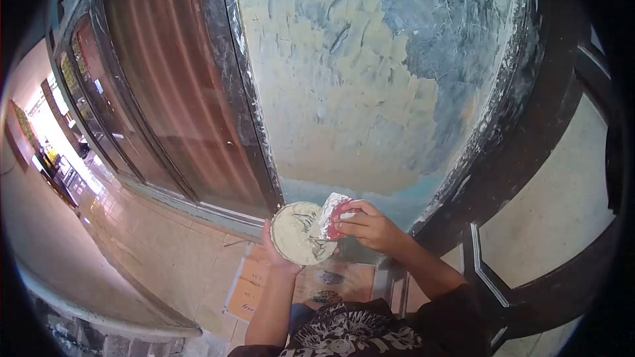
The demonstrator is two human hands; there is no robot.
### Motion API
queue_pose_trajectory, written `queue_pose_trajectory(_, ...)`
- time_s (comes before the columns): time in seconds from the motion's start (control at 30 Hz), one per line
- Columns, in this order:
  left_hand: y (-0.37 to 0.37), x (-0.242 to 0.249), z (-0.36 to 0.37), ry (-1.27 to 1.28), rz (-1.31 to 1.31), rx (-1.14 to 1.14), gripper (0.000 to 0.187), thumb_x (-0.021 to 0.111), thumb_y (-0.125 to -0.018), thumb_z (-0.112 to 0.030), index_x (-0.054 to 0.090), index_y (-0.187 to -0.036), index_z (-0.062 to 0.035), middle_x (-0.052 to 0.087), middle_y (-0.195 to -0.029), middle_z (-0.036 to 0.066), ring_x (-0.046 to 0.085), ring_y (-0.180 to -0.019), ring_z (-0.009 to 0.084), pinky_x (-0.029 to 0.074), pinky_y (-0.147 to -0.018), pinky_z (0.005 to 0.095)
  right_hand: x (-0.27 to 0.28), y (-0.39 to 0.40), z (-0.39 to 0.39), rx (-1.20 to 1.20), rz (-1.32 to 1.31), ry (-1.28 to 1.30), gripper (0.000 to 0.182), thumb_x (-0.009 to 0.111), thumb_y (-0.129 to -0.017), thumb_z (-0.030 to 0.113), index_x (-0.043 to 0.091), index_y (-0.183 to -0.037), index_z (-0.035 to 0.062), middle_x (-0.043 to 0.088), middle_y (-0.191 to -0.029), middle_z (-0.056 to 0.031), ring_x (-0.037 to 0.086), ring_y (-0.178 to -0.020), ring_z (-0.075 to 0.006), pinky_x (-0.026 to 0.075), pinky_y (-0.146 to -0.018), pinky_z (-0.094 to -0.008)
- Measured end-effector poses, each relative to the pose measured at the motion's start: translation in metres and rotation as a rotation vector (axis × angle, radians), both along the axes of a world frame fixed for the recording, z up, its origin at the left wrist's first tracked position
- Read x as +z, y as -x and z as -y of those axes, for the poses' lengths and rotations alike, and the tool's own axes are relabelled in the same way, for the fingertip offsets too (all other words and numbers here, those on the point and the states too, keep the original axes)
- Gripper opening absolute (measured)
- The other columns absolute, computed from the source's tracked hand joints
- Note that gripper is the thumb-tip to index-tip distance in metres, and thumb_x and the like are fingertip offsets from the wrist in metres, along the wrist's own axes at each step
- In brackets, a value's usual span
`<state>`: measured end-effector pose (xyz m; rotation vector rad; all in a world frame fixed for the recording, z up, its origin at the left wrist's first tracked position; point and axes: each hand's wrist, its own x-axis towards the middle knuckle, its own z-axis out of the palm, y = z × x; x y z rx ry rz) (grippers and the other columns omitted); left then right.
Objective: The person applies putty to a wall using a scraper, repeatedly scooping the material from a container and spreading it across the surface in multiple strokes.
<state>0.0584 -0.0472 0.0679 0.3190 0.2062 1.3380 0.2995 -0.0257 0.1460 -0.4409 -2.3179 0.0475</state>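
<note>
A round container (pixel 288 241) of pale, creamy paste rests in my left hand (pixel 276 254), whose fingers curve round its rim from the left and below. My right hand (pixel 372 226) grips a red scraper (pixel 339 219) with white paste smeared over it. The scraper's edge is at the paste, on the right side of the container. Behind both hands stands a wall panel (pixel 344 92), partly coated with cream paste, with bluish-grey patches at its upper right.
Dark window frames with a reddish curtain (pixel 165 79) stand at the left. An orange cardboard sheet (pixel 254 284) lies on the tiled floor (pixel 178 254). At the right is dark wooden framing (pixel 522 152) with pale panels (pixel 549 205).
</note>
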Motion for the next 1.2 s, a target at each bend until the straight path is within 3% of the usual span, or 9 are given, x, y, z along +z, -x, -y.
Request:
queue_pose_trajectory(0.3, -0.002, -0.002, 0.0, -0.015, -0.005, -0.02, 0.084, 0.033, -0.096, -0.07, 0.047, -0.147, -0.0052, 0.052, -0.146, 0.02, 0.054, -0.129, 0.0417, 0.045, -0.106, 0.0611, -0.009, 0.002, -0.003, -0.042, -0.159, -0.005, 0.039, 0.066, -0.068, -0.011, 0.072, -0.105, 0.0011, 0.072, -0.107, -0.0102, 0.066, -0.105, -0.0324, 0.054, -0.091, -0.0426)
queue_pose_trajectory(0.37, 0.001, -0.005, 0.002, 0.016, -0.025, 0.024, 0.084, 0.033, -0.096, -0.07, 0.047, -0.148, -0.0051, 0.052, -0.146, 0.02, 0.054, -0.129, 0.04, 0.044, -0.109, 0.057, -0.008, -0.017, -0.014, -0.144, -0.161, -0.215, 0.035, 0.065, -0.073, -0.012, 0.073, -0.104, 0.0013, 0.072, -0.1, -0.0099, 0.067, -0.096, -0.0289, 0.054, -0.084, -0.0397)
queue_pose_trajectory(0.43, 0.007, -0.007, 0.007, -0.009, 0.018, 0.009, 0.084, 0.033, -0.096, -0.07, 0.047, -0.148, -0.0051, 0.052, -0.146, 0.02, 0.054, -0.13, 0.04, 0.044, -0.109, 0.0571, 0.005, -0.041, -0.014, -0.432, -0.358, 0.087, 0.026, 0.064, -0.081, -0.01, 0.073, -0.102, 0.0012, 0.072, -0.094, -0.0109, 0.067, -0.082, -0.0276, 0.053, -0.077, -0.0369)
queue_pose_trajectory(0.53, 0.019, -0.022, 0.008, -0.012, -0.004, 0.011, 0.084, 0.033, -0.096, -0.071, 0.046, -0.148, -0.0057, 0.052, -0.147, 0.019, 0.052, -0.13, 0.042, 0.045, -0.106, 0.0608, -0.02, -0.095, -0.037, -0.677, -0.46, 0.162, 0.013, 0.067, -0.087, -0.003, 0.07, -0.1, -0.0018, 0.07, -0.094, -0.0173, 0.066, -0.082, -0.0326, 0.053, -0.077, -0.0388)
queue_pose_trajectory(0.6, 0.025, -0.033, 0.007, 0.034, -0.024, 0.1, 0.084, 0.033, -0.097, -0.069, 0.046, -0.148, -0.0036, 0.051, -0.147, 0.019, 0.052, -0.131, 0.0408, 0.044, -0.109, 0.0572, -0.064, -0.13, -0.059, -0.783, -0.616, 0.445, 0.012, 0.067, -0.09, 0.002, 0.07, -0.101, -0.0016, 0.071, -0.094, -0.0185, 0.066, -0.085, -0.0359, 0.053, -0.079, -0.0396)
queue_pose_trajectory(0.73, 0.03, -0.034, 0.009, 0.055, -0.041, 0.097, 0.083, 0.034, -0.097, -0.068, 0.047, -0.147, -0.0031, 0.052, -0.146, 0.019, 0.051, -0.132, 0.0396, 0.042, -0.111, 0.0543, -0.12, -0.156, -0.062, -0.885, -0.477, 0.423, 0.012, 0.062, -0.09, 0.0, 0.07, -0.099, -0.0025, 0.07, -0.091, -0.0176, 0.066, -0.085, -0.0328, 0.052, -0.076, -0.0381)
queue_pose_trajectory(0.83, 0.03, -0.027, 0.012, -0.032, -0.033, 0.007, 0.082, 0.035, -0.097, -0.068, 0.048, -0.147, -0.0038, 0.052, -0.146, 0.018, 0.051, -0.132, 0.0389, 0.042, -0.111, 0.0532, -0.141, -0.156, -0.061, -0.929, -0.298, 0.27, 0.013, 0.064, -0.09, 0.006, 0.069, -0.098, -0.0032, 0.07, -0.096, -0.0219, 0.064, -0.09, -0.042, 0.05, -0.083, -0.0471)
queue_pose_trajectory(0.93, 0.028, -0.033, 0.008, 0.031, -0.073, 0.111, 0.083, 0.036, -0.096, -0.069, 0.048, -0.147, -0.0045, 0.052, -0.147, 0.018, 0.052, -0.132, 0.0383, 0.042, -0.111, 0.0531, -0.145, -0.153, -0.067, -0.974, -0.356, 0.255, 0.014, 0.065, -0.091, 0.007, 0.069, -0.098, -0.0036, 0.07, -0.097, -0.0224, 0.064, -0.091, -0.0429, 0.05, -0.083, -0.0484)
queue_pose_trajectory(1.2, 0.029, -0.034, 0.013, 0.076, -0.09, 0.105, 0.082, 0.035, -0.097, -0.068, 0.049, -0.146, -0.0046, 0.054, -0.145, 0.017, 0.053, -0.131, 0.0374, 0.043, -0.111, 0.0525, -0.165, -0.163, -0.075, -0.976, -0.371, 0.21, 0.014, 0.064, -0.091, 0.008, 0.069, -0.099, -0.003, 0.07, -0.097, -0.0211, 0.062, -0.092, -0.0439, 0.049, -0.084, -0.0497)
